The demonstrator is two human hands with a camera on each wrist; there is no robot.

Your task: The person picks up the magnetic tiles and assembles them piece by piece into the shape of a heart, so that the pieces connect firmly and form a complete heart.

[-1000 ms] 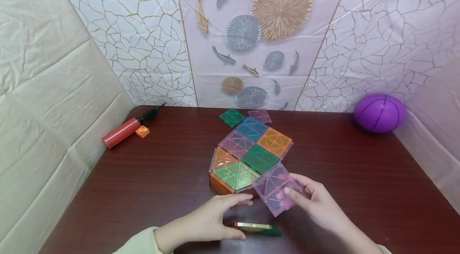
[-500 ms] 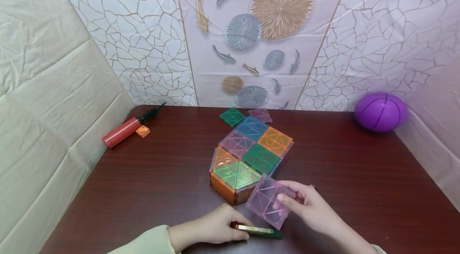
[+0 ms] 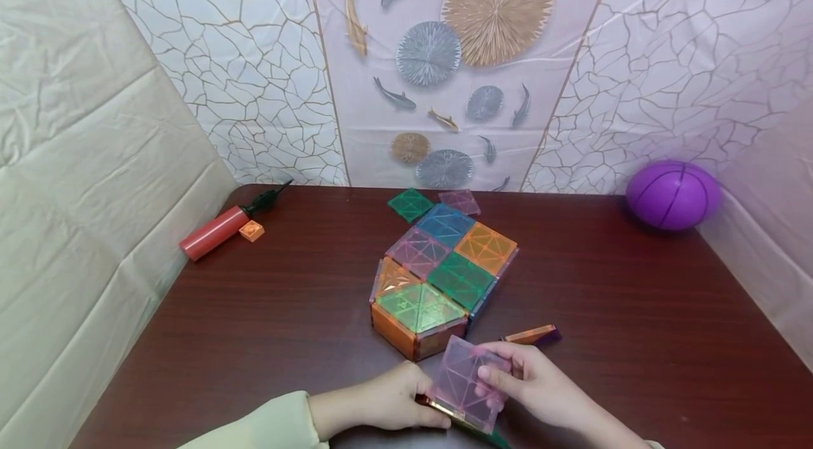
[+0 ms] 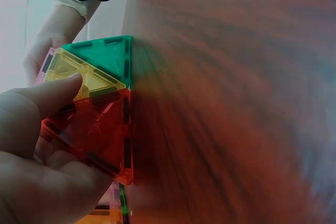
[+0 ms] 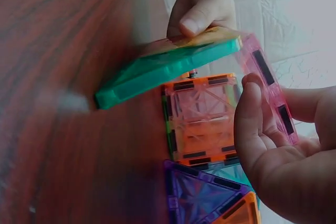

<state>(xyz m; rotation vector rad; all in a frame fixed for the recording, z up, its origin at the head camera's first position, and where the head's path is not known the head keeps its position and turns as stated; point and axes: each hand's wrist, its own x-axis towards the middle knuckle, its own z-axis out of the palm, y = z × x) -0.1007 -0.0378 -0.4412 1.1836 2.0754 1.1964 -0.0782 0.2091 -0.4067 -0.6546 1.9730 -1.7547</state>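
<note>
My left hand grips a panel of joined magnetic tiles between thumb and fingers. A red triangle tile, a yellow triangle tile under the thumb and a green triangle tile make up this panel, which stands near upright on the table. In my right hand a translucent pink square magnetic tile is pinched at its right side. Its lower edge lies along the panel's top edge, and the two meet at an angle. Just beyond sits a low magnetic-tile structure with a multicoloured top.
A small orange and purple tile piece stands behind my right hand. Loose green and pink square tiles lie at the back. A red hand pump and orange block are far left; a purple ball is far right.
My right hand has brought the pink square tile down and left to the panel's edge. The left hand's fingers have closed on the panel. The orange and purple piece is now uncovered.
</note>
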